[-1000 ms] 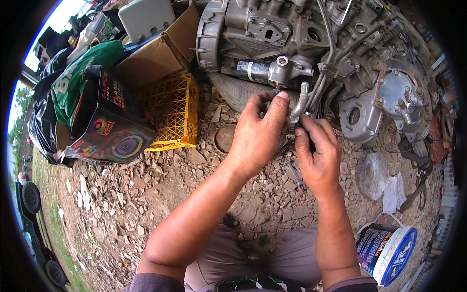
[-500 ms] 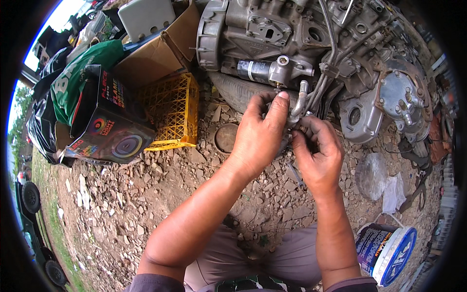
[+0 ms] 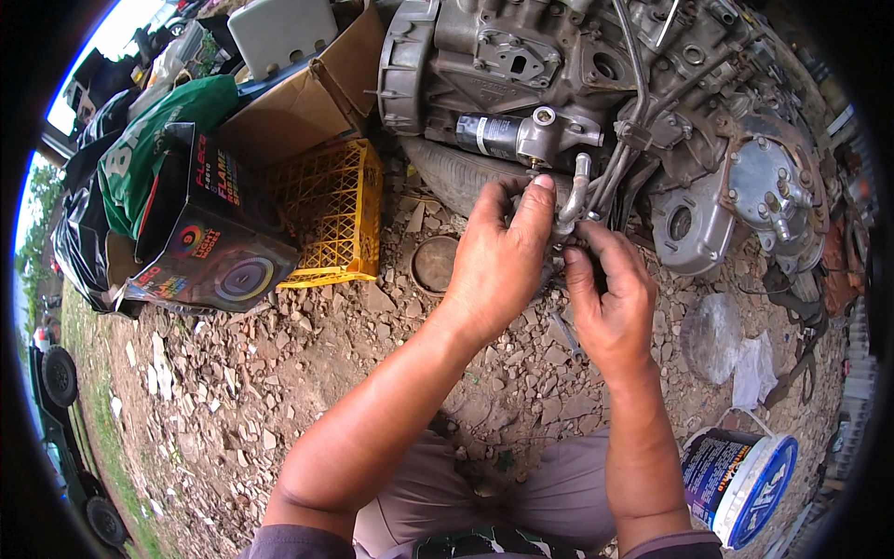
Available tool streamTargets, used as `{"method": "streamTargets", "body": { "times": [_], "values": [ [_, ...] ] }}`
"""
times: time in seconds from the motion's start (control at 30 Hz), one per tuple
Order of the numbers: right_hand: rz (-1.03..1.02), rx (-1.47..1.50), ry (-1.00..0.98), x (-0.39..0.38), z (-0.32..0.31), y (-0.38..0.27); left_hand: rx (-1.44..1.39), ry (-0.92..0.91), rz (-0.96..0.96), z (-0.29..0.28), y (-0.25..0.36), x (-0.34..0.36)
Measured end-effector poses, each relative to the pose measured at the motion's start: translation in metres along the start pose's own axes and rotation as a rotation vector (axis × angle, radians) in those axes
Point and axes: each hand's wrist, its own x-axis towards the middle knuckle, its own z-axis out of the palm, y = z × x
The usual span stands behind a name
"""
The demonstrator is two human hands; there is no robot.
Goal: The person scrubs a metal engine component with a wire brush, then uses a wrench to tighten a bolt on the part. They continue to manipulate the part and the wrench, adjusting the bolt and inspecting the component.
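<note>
A bent metal pipe fitting point(image 3: 577, 186) stands in front of the large grey engine point(image 3: 512, 65), below a black cylindrical filter with a metal housing point(image 3: 486, 135). My left hand point(image 3: 498, 256) is closed on the fitting, thumb up near a small stud under the housing; its fingertips are partly hidden behind the fitting. My right hand point(image 3: 610, 303) is closed at the lower end of the fitting, thumb and index finger at a small piece of hardware that I cannot make out.
A yellow crate point(image 3: 368, 210), a cardboard box point(image 3: 289, 112) and a printed black carton point(image 3: 205, 242) lie at left. A tyre point(image 3: 442, 177) lies under the engine, a shallow dish point(image 3: 433, 265) and a wrench point(image 3: 566, 335) on the rubble. A blue-lidded bucket point(image 3: 759, 489) stands at lower right.
The fingers and thumb of my right hand have shifted slightly at the fitting. My left hand has barely moved.
</note>
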Motion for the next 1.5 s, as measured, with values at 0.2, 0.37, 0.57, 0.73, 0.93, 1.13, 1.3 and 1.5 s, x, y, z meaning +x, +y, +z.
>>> {"method": "streamTargets", "body": {
  "times": [0.2,0.37,0.57,0.73,0.93,1.13,1.3,1.5],
  "values": [
    [0.333,0.238,-0.062,-0.008,0.002,-0.007,0.028,0.006,0.027,0.000,-0.003,0.000],
    [0.030,0.031,-0.018,-0.003,0.000,-0.003,0.034,0.021,0.043,0.000,-0.003,-0.001],
    [0.255,0.201,-0.041,-0.007,0.002,-0.007,0.027,0.003,0.036,-0.001,0.001,-0.001],
    [0.164,0.150,-0.020,-0.005,0.003,-0.003,-0.006,-0.018,-0.002,-0.001,0.002,-0.001],
    [0.199,0.167,-0.071,-0.006,0.000,-0.004,0.007,-0.017,0.005,-0.002,0.002,-0.001],
    [0.176,0.212,-0.030,-0.005,0.004,-0.003,0.020,-0.003,0.088,0.000,-0.003,0.001],
    [0.167,0.169,-0.056,-0.003,0.002,-0.002,0.076,0.026,0.113,0.001,-0.005,0.003],
    [0.326,0.470,0.006,-0.008,0.011,-0.007,0.033,0.015,0.113,0.000,-0.005,0.004]
  ]
}}
